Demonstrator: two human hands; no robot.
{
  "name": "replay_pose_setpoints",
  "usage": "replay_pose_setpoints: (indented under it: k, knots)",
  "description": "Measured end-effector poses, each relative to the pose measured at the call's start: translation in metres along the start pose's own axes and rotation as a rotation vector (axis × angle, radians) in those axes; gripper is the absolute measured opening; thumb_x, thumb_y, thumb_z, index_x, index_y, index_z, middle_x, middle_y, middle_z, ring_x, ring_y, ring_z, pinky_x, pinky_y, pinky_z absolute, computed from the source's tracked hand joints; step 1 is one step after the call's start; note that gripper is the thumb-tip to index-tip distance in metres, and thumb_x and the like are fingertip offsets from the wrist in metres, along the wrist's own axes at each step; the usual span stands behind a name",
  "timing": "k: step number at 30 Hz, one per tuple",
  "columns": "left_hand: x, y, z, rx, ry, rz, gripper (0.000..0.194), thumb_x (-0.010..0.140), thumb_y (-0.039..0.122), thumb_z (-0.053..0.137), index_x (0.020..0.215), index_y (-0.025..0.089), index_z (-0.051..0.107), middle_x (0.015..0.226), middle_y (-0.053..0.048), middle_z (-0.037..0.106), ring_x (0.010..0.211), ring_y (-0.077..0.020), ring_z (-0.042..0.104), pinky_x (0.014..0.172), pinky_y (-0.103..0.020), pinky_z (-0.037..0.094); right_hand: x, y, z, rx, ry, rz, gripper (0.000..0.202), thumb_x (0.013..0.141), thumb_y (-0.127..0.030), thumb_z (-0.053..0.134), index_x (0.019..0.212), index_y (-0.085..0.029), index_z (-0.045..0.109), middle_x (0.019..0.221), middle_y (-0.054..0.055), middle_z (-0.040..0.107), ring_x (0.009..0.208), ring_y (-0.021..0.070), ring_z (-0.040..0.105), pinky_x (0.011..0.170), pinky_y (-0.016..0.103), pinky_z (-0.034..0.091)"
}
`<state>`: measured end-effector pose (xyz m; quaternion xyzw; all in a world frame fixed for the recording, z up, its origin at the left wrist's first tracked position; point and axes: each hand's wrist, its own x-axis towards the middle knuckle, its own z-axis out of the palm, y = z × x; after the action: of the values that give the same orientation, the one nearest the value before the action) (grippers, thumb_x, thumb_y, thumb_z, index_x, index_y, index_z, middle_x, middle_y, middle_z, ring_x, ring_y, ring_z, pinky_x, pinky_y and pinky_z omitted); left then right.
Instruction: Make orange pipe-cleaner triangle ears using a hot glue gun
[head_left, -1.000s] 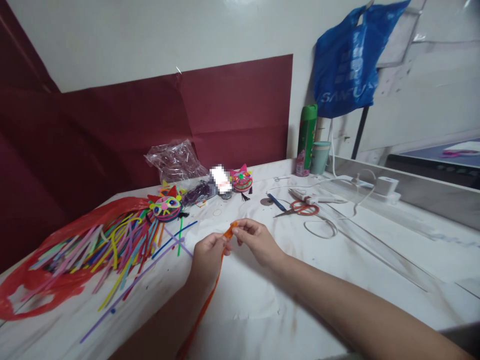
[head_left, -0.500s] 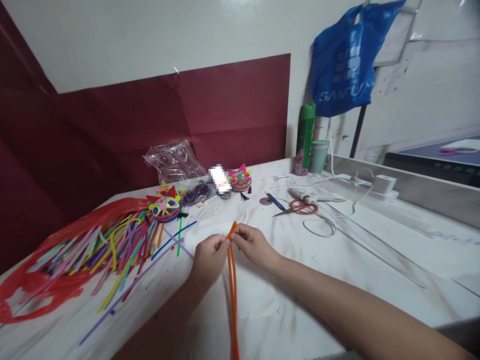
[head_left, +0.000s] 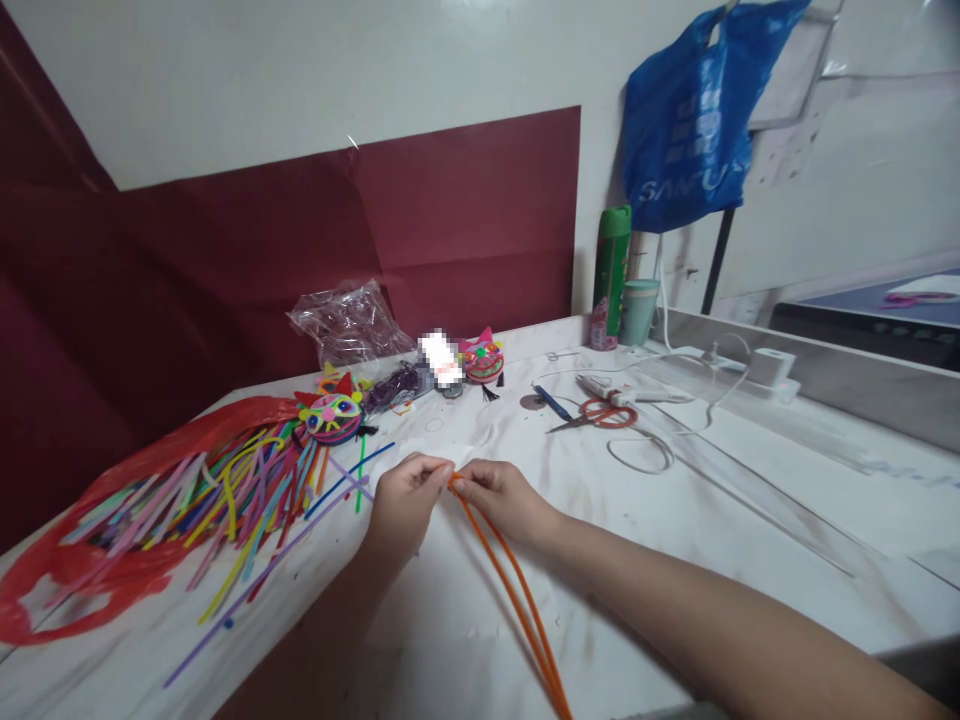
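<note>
Two orange pipe cleaners (head_left: 517,585) hang from my fingertips, their long ends slanting down to the lower right. My left hand (head_left: 409,505) pinches them near the top, thumb against forefinger. Right beside it, my right hand (head_left: 504,498) pinches them too, and the fingertips of both hands nearly meet. The short upper ends are mostly hidden by my fingers. A white sheet (head_left: 442,610) lies on the table beneath my hands. To the left, a bundle of pipe cleaners (head_left: 232,490) in many colours lies on a red plastic bag (head_left: 97,620).
Two colourful cat-face ornaments (head_left: 334,418) sit behind my hands, near a clear plastic bag (head_left: 349,325). At right lie orange-handled scissors (head_left: 600,415), a blue pen-shaped tool (head_left: 552,402), a glue gun (head_left: 611,390) and cables. A green spray can (head_left: 611,280) and a cup (head_left: 639,312) stand behind.
The hanging ends of the orange pipe cleaners have swung to the right and spread apart. Their raised tips have dropped between my fingers, and my left hand has shifted slightly left and up.
</note>
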<state>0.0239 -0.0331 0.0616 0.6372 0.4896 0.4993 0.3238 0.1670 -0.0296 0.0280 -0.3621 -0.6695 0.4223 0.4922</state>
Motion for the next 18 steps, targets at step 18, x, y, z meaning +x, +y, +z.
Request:
replay_pose_setpoints:
  k: [18]
  knots:
    - [-0.0008, -0.0043, -0.0028, 0.106, 0.063, -0.001, 0.016, 0.067, 0.032, 0.059, 0.058, 0.018, 0.061, 0.051, 0.003, 0.053, 0.053, -0.0131, 0.049, 0.054, -0.023, 0.037, -0.0092, -0.002, 0.002, -0.39, -0.041, -0.239, 0.028, 0.085, -0.022, 0.044, 0.06, -0.019, 0.055, 0.057, 0.0, 0.053, 0.056, 0.013, 0.045, 0.056, 0.024, 0.033]
